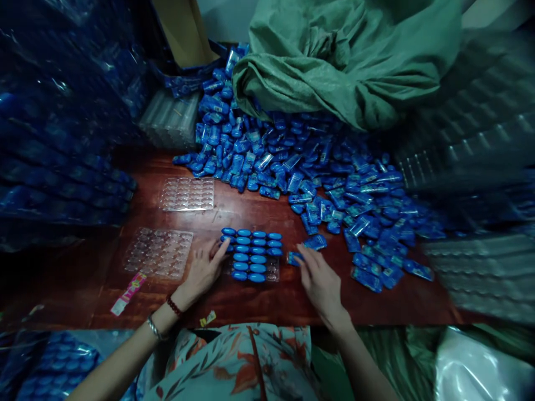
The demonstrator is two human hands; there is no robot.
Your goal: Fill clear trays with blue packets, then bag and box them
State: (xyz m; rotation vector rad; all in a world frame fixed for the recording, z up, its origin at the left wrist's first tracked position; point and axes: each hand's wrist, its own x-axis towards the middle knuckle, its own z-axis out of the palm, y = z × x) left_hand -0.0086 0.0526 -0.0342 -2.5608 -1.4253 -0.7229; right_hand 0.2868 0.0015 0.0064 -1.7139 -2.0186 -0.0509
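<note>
Before me a clear plastic blister tray [272,274] lies on the table, with glossy blue oval pieces [258,259] filling most of its cells. Some cells at its lower right show no blue. My left hand [204,268] is at the tray's left edge, thumb stretched onto the leftmost column and apart from the other fingers, which are partly hidden. To the right of the tray, my right hand [321,281] has its fingers bent down onto a small blue wrapped packet [293,258]. Another blue packet [316,241] lies just beyond those fingers.
A large heap of blue packets [267,147] spreads across the back and right, under a green cloth sack [334,67]. Two clear trays [188,194] [159,253] lie left. A pink wrapper strip [129,292] is near the front. Stacked trays [472,273] stand right.
</note>
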